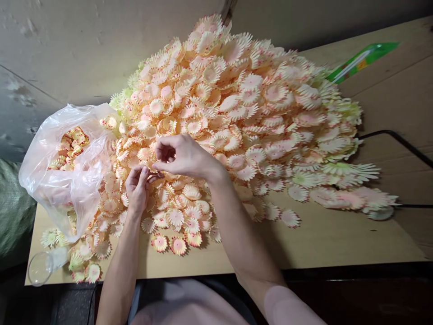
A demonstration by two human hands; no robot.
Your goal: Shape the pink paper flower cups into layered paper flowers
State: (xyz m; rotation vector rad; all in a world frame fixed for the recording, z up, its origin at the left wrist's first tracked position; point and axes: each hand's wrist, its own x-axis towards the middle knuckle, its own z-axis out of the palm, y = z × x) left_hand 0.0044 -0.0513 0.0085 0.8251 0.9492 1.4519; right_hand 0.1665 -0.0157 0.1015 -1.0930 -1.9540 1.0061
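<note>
Pale peach, frilled, flower-like discs with red-tipped edges (230, 103) are heaped beyond and around the fingers, probably to be kept within easy reach. Fingertips of the left hand (137, 187) are bunched just beside those of the right hand (182, 155), which are curled toward its thumb; whether anything is pinched cannot be told. Close, fine handling is suggested by this pairing. Left of the fingers, similar pieces are contained by a translucent white plastic bag (83, 185), seemingly against scattering.

I wear a pale pinkish shirt (189, 302) at six o'clock; its plain sleeve (287, 307), at five o'clock, ends near my elbow (252, 275).
</note>
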